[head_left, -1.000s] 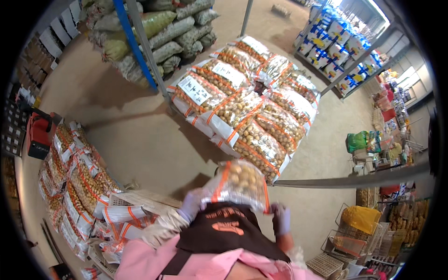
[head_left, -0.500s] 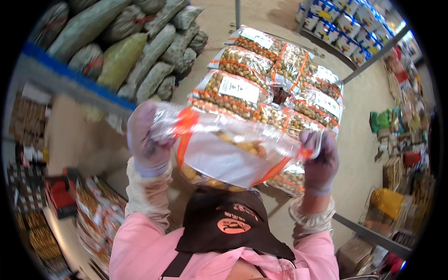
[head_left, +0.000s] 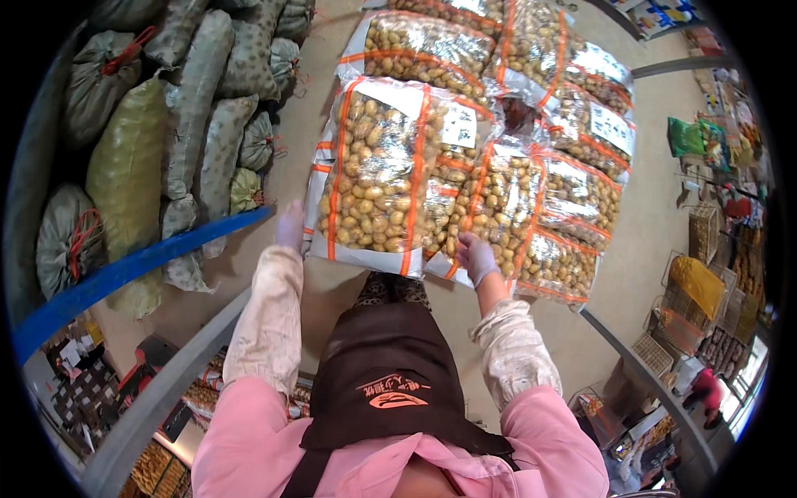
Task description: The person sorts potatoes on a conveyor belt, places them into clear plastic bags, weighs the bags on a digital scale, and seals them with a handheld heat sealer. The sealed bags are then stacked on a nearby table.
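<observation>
A flat clear bag (head_left: 374, 178) with a white backing and orange stripes lies on the left side of a stack of similar bags. It is full of small round yellow-brown produce whose kind I cannot make out. Just off its lower left edge is my left hand (head_left: 290, 226), gloved, fingers stretched and partly blurred, with nothing visible in it. My right hand (head_left: 477, 257), also gloved, is to the right of the bag, above a neighbouring striped bag (head_left: 501, 203). Its fingers are loosely bent and apart; whether they touch the plastic is unclear.
Full sacks (head_left: 124, 174) are piled at the left, near a blue bar (head_left: 141, 266). Grey metal rails (head_left: 652, 386) run at both sides below. Farther right stand wire baskets (head_left: 704, 232), a yellow cloth or sack (head_left: 696, 286) and a green bag (head_left: 685, 137).
The bag was lifted between both hands, held at its corners; now it lies flat on the stack and my hands are off those corners. The view has shifted and the stack appears closer.
</observation>
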`<act>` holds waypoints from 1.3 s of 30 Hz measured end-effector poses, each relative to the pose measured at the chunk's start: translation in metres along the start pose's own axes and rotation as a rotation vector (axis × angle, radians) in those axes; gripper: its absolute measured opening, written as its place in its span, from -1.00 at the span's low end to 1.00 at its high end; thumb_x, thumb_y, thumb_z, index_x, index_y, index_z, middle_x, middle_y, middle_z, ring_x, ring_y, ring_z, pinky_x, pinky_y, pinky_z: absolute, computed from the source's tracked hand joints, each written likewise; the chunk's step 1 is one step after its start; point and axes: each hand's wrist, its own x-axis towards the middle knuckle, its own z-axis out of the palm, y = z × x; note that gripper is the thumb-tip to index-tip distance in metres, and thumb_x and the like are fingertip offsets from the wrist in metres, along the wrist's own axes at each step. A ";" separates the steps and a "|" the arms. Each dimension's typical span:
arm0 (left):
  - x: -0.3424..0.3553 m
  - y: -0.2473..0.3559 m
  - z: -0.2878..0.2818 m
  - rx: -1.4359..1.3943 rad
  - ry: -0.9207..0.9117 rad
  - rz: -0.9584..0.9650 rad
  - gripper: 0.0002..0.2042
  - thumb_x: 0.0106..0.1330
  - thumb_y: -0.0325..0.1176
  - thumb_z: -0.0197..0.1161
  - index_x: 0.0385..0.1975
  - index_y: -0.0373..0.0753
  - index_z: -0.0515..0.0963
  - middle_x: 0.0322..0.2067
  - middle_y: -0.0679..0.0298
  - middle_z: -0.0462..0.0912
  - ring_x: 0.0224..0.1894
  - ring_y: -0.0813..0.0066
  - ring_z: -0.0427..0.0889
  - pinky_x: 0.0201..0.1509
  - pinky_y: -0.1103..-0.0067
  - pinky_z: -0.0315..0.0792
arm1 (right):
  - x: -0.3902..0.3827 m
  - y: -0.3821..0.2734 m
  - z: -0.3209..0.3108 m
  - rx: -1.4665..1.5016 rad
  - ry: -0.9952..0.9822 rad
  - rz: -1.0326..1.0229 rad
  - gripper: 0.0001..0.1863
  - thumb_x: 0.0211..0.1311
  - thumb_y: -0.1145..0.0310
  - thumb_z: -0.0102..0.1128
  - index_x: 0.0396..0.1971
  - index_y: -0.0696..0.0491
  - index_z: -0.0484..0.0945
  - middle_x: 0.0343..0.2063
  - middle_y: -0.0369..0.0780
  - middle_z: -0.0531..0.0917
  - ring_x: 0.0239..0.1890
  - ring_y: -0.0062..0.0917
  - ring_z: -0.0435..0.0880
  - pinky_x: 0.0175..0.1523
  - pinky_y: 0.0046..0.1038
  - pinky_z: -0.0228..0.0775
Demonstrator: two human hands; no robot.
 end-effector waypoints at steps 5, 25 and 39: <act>0.020 -0.143 0.005 0.570 0.084 0.262 -0.76 0.48 -0.34 -0.09 -0.02 -0.26 0.47 -0.12 -0.02 0.59 -0.11 0.01 0.56 0.01 0.34 0.46 | 0.066 -0.056 0.060 1.417 0.814 0.532 -0.53 0.51 -0.01 -0.12 0.07 0.06 0.49 -0.03 -0.25 0.52 0.02 -0.55 0.47 0.20 -0.47 0.25; 0.067 -0.053 0.014 -0.179 -0.332 -0.568 -0.51 0.49 0.21 -0.11 -0.15 -0.10 0.54 -0.34 0.41 0.59 -0.34 0.56 0.53 -0.21 0.60 0.41 | 0.130 -0.120 -0.097 2.155 0.611 1.009 -0.42 0.58 -0.05 -0.31 0.09 0.18 0.46 -0.17 -0.22 0.58 -0.19 -0.54 0.49 -0.03 -0.42 0.38; 0.119 -0.152 -0.032 0.226 -0.224 -0.175 -0.58 0.52 0.01 -0.07 -0.28 -0.23 0.56 -0.43 0.32 0.54 -0.38 0.44 0.51 -0.25 0.47 0.40 | 0.144 -0.170 -0.056 2.007 0.536 0.911 -0.35 0.54 -0.04 -0.22 0.38 0.14 0.15 0.22 -0.03 0.44 0.25 -0.34 0.41 0.32 -0.35 0.26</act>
